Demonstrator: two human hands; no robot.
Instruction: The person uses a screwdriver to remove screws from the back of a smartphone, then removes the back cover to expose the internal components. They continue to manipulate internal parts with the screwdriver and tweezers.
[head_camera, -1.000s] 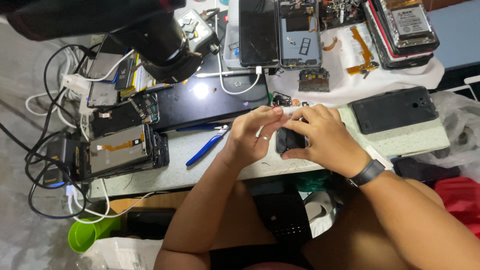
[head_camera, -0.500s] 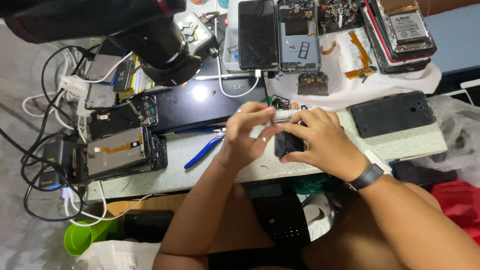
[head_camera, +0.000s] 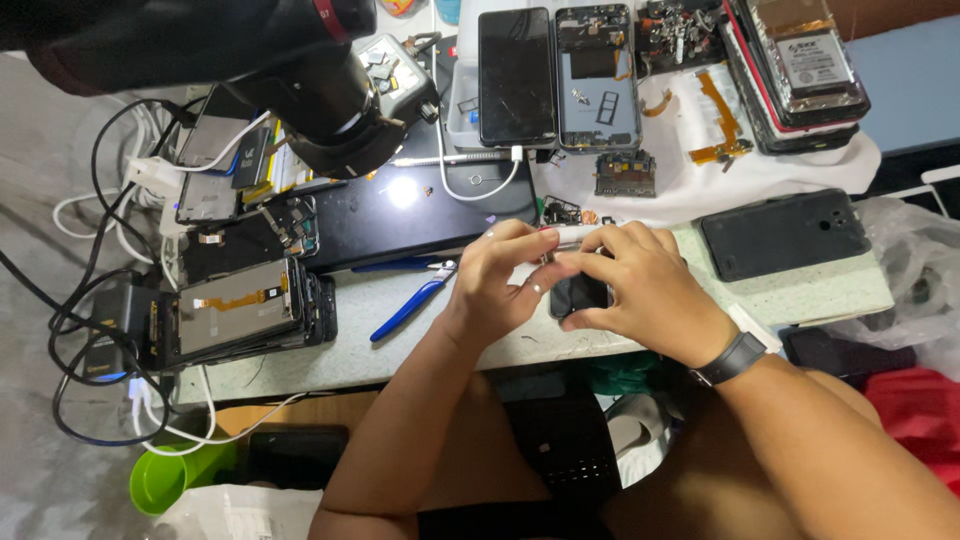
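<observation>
One head-worn camera looks steeply down from above the seated person onto the workbench (head_camera: 800, 295). The view faces away from the body: forearms enter from the near edge, the far bench edge lies at the top. Range is close (a microscope head (head_camera: 300, 80) intrudes far left). No second view exists.

bare arms, blk wristband (head_camera: 733, 357), ring (head_camera: 534, 288)
</observation>
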